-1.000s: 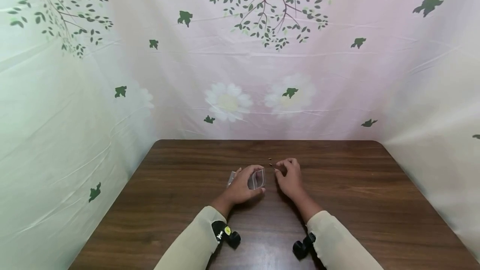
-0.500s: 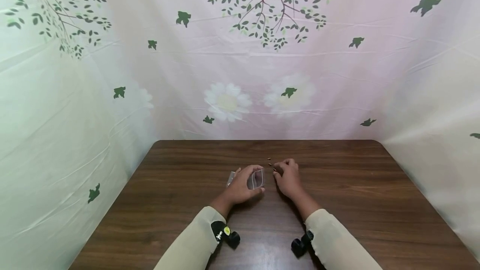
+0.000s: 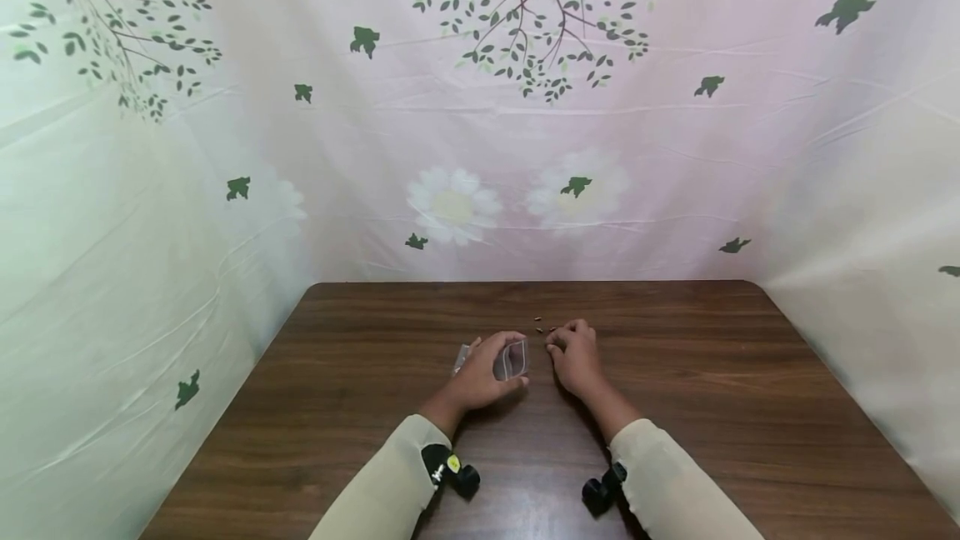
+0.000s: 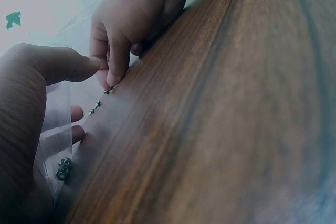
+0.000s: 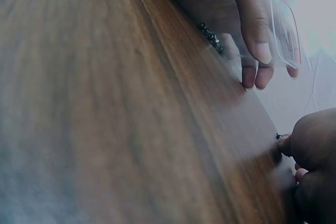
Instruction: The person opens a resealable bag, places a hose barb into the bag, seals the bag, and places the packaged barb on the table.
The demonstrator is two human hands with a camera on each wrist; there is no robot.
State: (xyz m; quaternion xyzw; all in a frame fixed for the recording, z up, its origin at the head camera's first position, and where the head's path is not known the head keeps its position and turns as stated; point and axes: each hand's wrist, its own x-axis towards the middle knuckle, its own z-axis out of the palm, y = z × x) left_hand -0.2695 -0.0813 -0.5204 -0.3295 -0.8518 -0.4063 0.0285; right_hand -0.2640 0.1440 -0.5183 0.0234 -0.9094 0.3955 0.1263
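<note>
My left hand (image 3: 480, 375) holds a clear zip bag (image 3: 513, 358) with its mouth spread toward the right, the thumb and fingers around it. Several small dark metal screws (image 4: 64, 169) lie in the bottom of the bag in the left wrist view. My right hand (image 3: 576, 359) is just right of the bag's mouth, thumb and index fingertips together at the tabletop on a small screw (image 5: 278, 136), partly hidden by the fingers. Beyond those fingertips, a few loose screws (image 3: 538, 330) lie on the wood.
The brown wood-grain table (image 3: 675, 382) extends around both hands. A printed cloth (image 3: 480, 132) with leaves and flowers hangs behind it and at both sides. Each wrist carries a black camera (image 3: 467, 482) on a strap.
The right hand's thumb and index finger have closed together, and the hand has shifted slightly left. The left hand and bag have stayed in place.
</note>
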